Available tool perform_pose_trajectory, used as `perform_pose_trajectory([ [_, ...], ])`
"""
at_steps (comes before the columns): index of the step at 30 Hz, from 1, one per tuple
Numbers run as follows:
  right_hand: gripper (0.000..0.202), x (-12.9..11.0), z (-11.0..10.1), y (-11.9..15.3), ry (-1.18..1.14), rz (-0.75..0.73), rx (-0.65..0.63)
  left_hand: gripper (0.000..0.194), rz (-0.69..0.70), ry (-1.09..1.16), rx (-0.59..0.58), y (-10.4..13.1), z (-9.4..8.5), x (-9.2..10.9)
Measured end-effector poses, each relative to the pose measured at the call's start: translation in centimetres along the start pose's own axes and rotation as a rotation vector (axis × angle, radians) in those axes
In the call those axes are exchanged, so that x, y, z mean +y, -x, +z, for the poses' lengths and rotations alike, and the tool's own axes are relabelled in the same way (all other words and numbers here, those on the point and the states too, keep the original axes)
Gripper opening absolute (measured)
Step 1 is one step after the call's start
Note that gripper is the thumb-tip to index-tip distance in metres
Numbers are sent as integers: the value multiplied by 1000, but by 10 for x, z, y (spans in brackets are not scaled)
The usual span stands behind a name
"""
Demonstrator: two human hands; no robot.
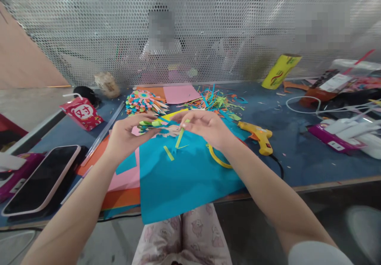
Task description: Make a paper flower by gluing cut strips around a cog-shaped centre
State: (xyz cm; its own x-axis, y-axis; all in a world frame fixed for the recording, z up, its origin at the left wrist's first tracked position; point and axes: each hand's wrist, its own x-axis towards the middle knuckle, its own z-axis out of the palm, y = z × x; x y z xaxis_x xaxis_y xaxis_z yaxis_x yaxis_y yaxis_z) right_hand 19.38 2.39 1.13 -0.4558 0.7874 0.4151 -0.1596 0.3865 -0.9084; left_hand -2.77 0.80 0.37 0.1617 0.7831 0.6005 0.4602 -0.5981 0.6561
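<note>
Green-and-blue paper piece [151, 123] sits pinched in my left hand [129, 134] above the blue sheet [184, 181], only partly covered, I judge — a fuller paper ball [142, 101] and loose strips [218, 102] lie behind on the bench [300, 154] — while remotely I angle both forearms inward, right grip [205, 126] closed on a green strip [179, 139].
</note>
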Motion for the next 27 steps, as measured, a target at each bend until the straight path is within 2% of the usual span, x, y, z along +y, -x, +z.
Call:
perform_pose_trajectory([
  [3,23,-11,-3,4,67,-231,147,11,222,-61,33,1,-2,1],
  [6,13,-15,-3,9,233,-479,291,17,437,-161,58,3,-4,3],
  [8,6,-16,0,13,346,-617,294,17,462,-192,48,5,-4,3],
  [11,10,-16,6,18,467,-759,236,14,398,-232,24,9,-4,3],
  [14,11,-15,9,19,574,-787,209,12,374,-213,-6,10,-3,5],
  [16,9,-15,10,19,633,-781,201,13,405,-187,-21,10,-2,6],
  [23,9,-14,10,18,673,-817,166,28,670,-215,8,8,0,7],
  [25,6,-14,11,18,680,-828,147,27,767,-248,37,7,0,7],
  [27,4,-14,11,18,675,-842,123,24,808,-297,57,6,0,7],
])
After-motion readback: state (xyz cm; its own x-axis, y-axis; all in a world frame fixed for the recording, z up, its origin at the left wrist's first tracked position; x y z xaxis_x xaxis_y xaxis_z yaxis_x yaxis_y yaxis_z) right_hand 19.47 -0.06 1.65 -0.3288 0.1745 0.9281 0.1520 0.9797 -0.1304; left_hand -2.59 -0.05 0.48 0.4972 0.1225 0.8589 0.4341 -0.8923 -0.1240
